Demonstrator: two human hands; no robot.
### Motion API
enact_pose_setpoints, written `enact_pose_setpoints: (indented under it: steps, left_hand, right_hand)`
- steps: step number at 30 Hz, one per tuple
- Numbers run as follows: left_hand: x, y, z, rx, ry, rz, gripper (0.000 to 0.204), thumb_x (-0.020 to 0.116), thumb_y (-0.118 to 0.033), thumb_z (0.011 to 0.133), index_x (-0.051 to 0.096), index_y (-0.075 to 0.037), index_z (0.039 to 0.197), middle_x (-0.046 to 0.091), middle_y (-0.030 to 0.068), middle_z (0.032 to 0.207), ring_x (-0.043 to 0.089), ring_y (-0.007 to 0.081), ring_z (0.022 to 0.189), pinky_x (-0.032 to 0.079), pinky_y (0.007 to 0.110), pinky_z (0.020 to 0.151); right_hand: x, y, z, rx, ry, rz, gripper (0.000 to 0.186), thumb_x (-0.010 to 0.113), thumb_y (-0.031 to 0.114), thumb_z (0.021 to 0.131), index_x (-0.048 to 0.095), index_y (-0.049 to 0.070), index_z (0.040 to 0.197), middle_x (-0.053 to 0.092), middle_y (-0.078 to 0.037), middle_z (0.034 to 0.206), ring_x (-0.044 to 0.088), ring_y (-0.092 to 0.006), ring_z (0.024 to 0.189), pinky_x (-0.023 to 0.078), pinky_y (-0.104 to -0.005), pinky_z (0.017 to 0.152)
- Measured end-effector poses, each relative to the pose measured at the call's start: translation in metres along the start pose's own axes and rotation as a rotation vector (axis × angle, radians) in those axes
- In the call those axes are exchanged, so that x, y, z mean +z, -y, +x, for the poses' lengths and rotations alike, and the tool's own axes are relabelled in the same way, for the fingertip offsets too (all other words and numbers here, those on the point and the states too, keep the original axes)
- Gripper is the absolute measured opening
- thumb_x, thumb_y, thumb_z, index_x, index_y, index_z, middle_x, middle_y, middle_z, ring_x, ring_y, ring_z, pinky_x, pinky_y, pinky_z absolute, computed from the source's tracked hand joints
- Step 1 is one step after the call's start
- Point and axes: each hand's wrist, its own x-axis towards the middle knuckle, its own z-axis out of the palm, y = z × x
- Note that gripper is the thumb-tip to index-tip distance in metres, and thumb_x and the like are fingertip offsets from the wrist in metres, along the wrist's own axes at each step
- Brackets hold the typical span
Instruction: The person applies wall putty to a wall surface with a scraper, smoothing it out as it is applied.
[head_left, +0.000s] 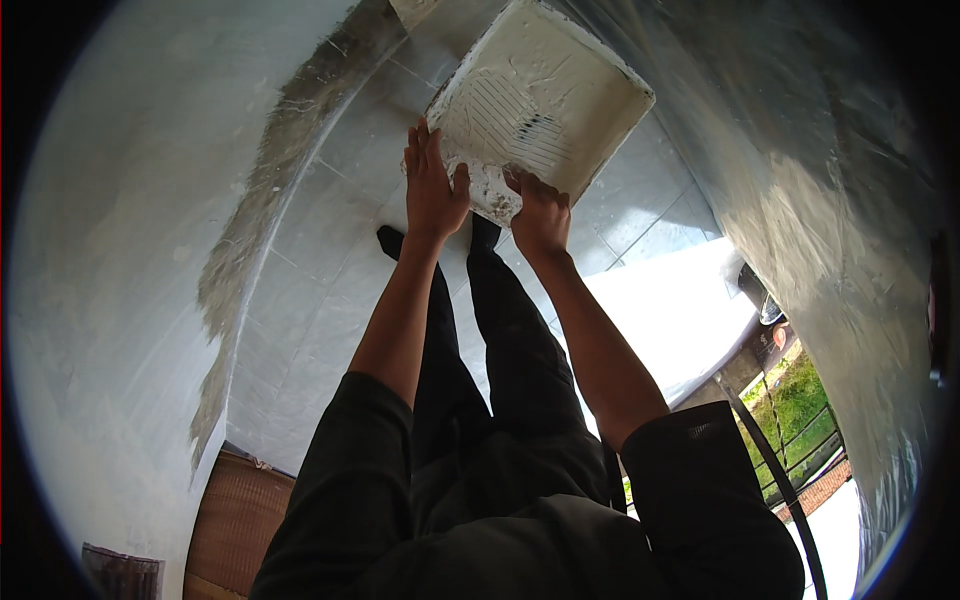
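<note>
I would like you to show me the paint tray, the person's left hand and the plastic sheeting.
Paint tray (606, 142): head view, on its right side wall.
Left hand (432, 200): head view, on the back of the hand.
Plastic sheeting (810, 210): head view, on a wrinkled, sunlit part.

We see a patchy wall (140, 250) left of the left hand (436, 195), tiled floor (300, 330) beneath, plastic sheeting (835, 215) right of the right hand (541, 215), and sunlight (675, 310) and grass (800, 395) behind it.
</note>
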Motion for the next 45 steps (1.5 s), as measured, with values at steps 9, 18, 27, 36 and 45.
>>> enact_pose_setpoints:
  steps: [9,18,27,36,45]
  left_hand:
    - [-0.072,-0.044,-0.022,0.011,0.007,0.071,0.071,0.061,-0.015,0.094,0.029,0.004,0.154,0.018,0.0303,0.167,0.013,0.0491,0.156,0.016,0.058,0.127]
    - [-0.168,-0.093,-0.041,0.022,-0.181,0.080,0.071,0.060,-0.014,0.095,0.028,0.004,0.156,0.017,0.0274,0.169,0.011,0.0447,0.158,0.013,0.056,0.128]
    - [-0.292,-0.139,-0.019,0.128,-0.464,0.107,0.072,0.061,-0.013,0.095,0.028,0.002,0.156,0.015,0.0246,0.171,0.011,0.0425,0.159,0.010,0.055,0.128]
    - [-0.489,-0.168,-0.017,0.364,-0.766,0.291,0.070,0.058,-0.016,0.096,0.028,0.003,0.156,0.013,0.0242,0.171,0.008,0.0445,0.159,0.010,0.058,0.128]
    - [-0.700,-0.187,-0.059,0.602,-1.211,0.585,0.057,0.052,-0.018,0.101,0.038,0.003,0.151,0.029,0.0255,0.167,0.017,0.0470,0.157,0.014,0.061,0.126]
  right_hand:
    - [-0.037,-0.010,-0.006,0.403,0.079,0.471,0.036,0.068,0.010,0.093,0.070,0.006,0.129,0.076,-0.020,0.107,0.072,-0.0347,0.100,0.053,-0.0386,0.092]
    - [-0.108,0.057,0.025,0.559,0.189,1.645,0.035,0.060,0.005,0.101,0.058,0.002,0.136,0.067,-0.010,0.125,0.065,-0.0218,0.114,0.053,-0.0405,0.100]
    - [-0.190,0.182,0.082,0.224,0.416,1.892,0.041,0.058,0.005,0.102,0.051,0.001,0.142,0.062,-0.011,0.135,0.062,-0.0273,0.123,0.049,-0.0437,0.108]
    - [-0.302,0.371,0.107,-0.286,0.467,1.907,0.042,0.059,0.000,0.101,0.053,0.004,0.142,0.063,-0.009,0.134,0.063,-0.0215,0.120,0.051,-0.0407,0.106]
    - [-0.437,0.578,0.069,-0.885,0.161,1.561,0.030,0.060,0.005,0.103,0.065,0.000,0.132,0.072,-0.006,0.118,0.063,-0.0134,0.110,0.047,-0.0323,0.103]
